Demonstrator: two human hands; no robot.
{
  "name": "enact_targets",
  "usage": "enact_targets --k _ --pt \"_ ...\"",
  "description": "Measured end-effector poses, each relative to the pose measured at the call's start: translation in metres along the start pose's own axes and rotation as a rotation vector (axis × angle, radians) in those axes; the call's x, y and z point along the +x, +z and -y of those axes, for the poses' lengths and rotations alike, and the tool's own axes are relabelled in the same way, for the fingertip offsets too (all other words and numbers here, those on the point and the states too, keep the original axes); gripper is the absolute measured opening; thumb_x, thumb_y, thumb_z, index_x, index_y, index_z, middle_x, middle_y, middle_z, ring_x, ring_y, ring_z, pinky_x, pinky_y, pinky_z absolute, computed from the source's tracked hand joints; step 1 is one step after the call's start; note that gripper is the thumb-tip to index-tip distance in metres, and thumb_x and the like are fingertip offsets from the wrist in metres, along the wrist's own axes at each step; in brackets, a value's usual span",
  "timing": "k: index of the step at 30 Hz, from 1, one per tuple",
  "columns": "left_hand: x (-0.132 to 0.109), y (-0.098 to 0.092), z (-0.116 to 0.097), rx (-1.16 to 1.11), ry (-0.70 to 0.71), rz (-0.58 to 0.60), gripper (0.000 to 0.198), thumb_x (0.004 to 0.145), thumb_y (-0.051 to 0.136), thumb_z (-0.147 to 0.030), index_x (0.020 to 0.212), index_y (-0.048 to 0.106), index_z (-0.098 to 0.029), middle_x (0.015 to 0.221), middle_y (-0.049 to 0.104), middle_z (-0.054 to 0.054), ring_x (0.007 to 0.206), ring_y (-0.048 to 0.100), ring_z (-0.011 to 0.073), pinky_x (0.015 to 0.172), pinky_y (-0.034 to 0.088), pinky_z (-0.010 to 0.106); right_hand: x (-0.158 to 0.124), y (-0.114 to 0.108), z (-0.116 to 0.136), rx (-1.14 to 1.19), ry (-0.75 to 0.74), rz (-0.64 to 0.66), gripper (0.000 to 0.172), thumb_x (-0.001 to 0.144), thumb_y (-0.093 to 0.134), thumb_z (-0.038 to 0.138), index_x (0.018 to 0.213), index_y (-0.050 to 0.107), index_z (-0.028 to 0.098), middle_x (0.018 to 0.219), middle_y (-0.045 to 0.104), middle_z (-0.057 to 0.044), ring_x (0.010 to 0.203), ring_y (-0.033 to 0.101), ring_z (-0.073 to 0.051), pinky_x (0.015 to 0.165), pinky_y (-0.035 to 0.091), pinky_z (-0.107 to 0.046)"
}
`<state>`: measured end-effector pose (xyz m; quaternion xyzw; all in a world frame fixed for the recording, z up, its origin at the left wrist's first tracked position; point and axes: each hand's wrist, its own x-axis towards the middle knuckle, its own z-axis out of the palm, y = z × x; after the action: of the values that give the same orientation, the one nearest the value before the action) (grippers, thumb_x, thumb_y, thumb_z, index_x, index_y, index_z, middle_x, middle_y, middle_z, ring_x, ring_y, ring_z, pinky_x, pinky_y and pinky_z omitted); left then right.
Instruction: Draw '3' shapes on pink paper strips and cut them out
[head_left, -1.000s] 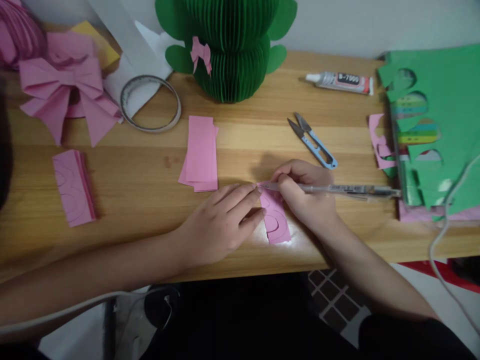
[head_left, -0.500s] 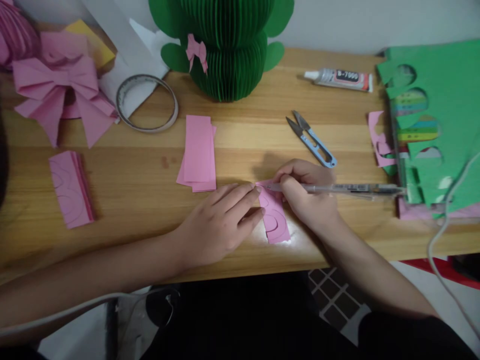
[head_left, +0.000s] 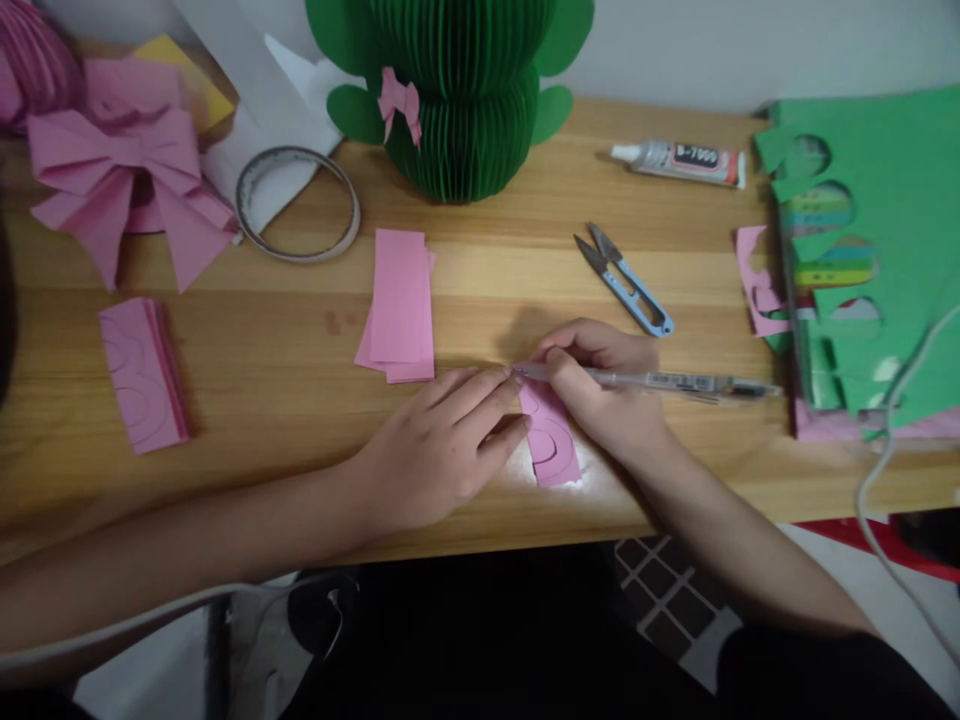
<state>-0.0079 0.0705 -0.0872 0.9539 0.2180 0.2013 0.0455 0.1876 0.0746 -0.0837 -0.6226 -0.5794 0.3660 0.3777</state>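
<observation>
Holding the pen: the right hand (head_left: pixel 611 385) grasps a clear pen (head_left: pixel 679 381) between thumb and fingers, its tip at the far end of a pink strip, just beside the left fingertips.
Pink strip: this paper (head_left: pixel 553 455) lies between the hands, near the front edge of the wooden table (head_left: pixel 487 270), with curved lines on it.
Left hand: palm down and unclenched, the left hand (head_left: pixel 442 450) grips nothing; its fingertips rest along the strip's left edge.
Paper stacks: plain pink strips (head_left: pixel 399 295) lie beyond the left hand; a thicker stack with drawn curves (head_left: pixel 142 380) sits far left.
Tools: blue-handled snips (head_left: pixel 634 290) lie with blades apart beyond the right hand; a glue tube (head_left: pixel 682 163) lies farther back.
Back of table: a large pink bow (head_left: pixel 131 155), a tape roll (head_left: pixel 349 228), and a pleated green paper shape (head_left: pixel 461 140) bearing a small pink bow (head_left: pixel 400 103).
Right end: green paper (head_left: pixel 915 250) with rounded cutouts, a pink scrap (head_left: pixel 754 285) beside it.
</observation>
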Motion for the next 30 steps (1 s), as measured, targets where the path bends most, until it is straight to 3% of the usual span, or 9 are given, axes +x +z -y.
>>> enact_targets --k 30 --pt "-0.0017 0.0002 -0.0007 -0.013 -0.004 0.019 0.027 0.101 0.042 -0.012 0.108 0.069 -0.01 0.12 0.068 0.015 0.117 0.061 0.0257 0.098 0.052 0.039 -0.0012 -0.0056 0.0011 -0.057 -0.028 -0.041 0.015 0.073 0.052 0.014 0.062 0.059 0.022 0.049 0.055 0.005 0.042 0.046 -0.01 0.043 0.036 -0.024"
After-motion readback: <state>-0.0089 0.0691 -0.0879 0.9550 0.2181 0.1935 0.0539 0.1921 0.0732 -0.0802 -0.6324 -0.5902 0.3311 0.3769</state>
